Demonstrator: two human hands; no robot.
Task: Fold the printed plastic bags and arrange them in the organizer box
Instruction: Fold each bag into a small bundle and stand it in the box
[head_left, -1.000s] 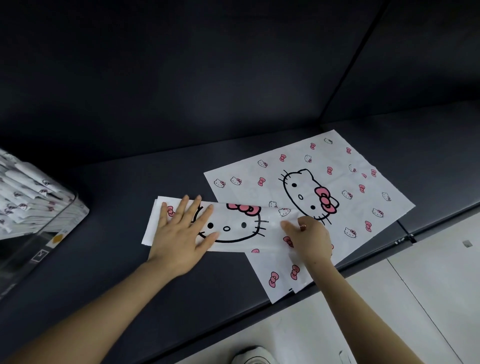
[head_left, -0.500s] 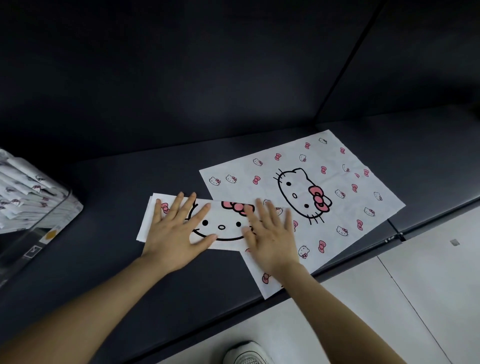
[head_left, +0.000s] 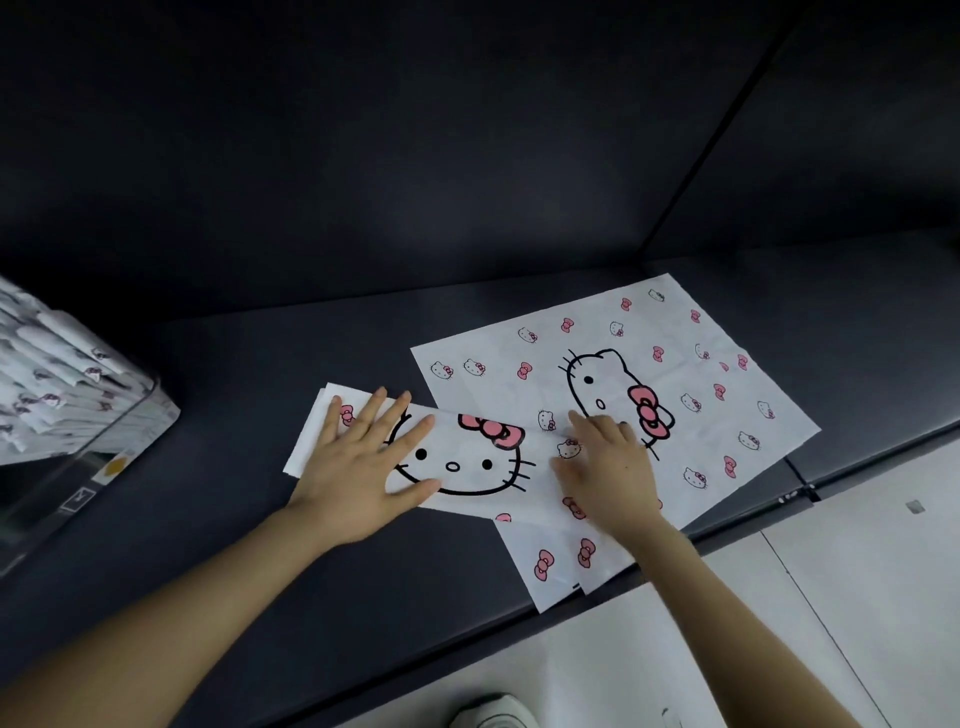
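Dark matte bench (head_left: 223, 545) ran beneath both of my arms, backed by a dark wall panel (head_left: 363, 156). Pale floor (head_left: 675, 649) showed below its front edge, with the toe of a white shoe (head_left: 493, 714) at the bottom of the view.

The folded bag (head_left: 467, 462) was a white strip printed with a large cat face and a pink bow. It lay flat near the middle of the bench, long axis running left to right. Its right end overlapped the lower-left part of the flat bag (head_left: 675, 364).

My left grip (head_left: 358, 467) was open, palm down, fingers straight and spread. It pressed the left end of the folded bag against the bench.

My right grip (head_left: 608, 467) was also open, palm down, fingers extended. It pressed the right end of the folded bag where that end lay over the flat bag. This grip was blurred, so I could not confirm contact finger by finger.

The flat bag lay unfolded, white, with small cat heads and pink bows around one large face. Its near corner reached the front edge of the bench. Two offset edges showed at that corner, so possibly more than one sheet lay there.

The organizer box (head_left: 104, 457), clear-walled, stood at the far left of the bench, well apart from both grips and partly cut off by the frame. Stored bags (head_left: 47, 374), folded and printed, were packed in rows inside it.
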